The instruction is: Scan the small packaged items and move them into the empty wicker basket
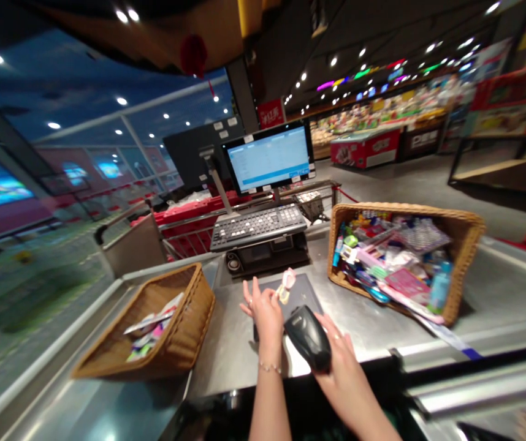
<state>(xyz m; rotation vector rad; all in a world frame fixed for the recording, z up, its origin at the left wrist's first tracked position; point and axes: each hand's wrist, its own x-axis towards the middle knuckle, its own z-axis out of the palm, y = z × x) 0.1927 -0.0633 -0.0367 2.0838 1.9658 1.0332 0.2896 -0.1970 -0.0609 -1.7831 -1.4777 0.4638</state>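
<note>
My left hand (263, 311) pinches a small pink and white item (285, 286) and holds it up above a dark scanner plate (304, 293) set in the steel checkout counter. My right hand (340, 361) grips a black handheld barcode scanner (308, 336), whose head points toward the small item, just to the right of my left hand. A thin bracelet circles my left wrist and a ring shows on my right hand.
A wicker basket (463, 228) full of several small packaged goods stands tilted at the right. Another wicker basket (184, 340) at the left holds a few items. A keyboard (257, 225) and a monitor (268, 157) stand behind the plate. Red shopping carts (184, 226) wait beyond.
</note>
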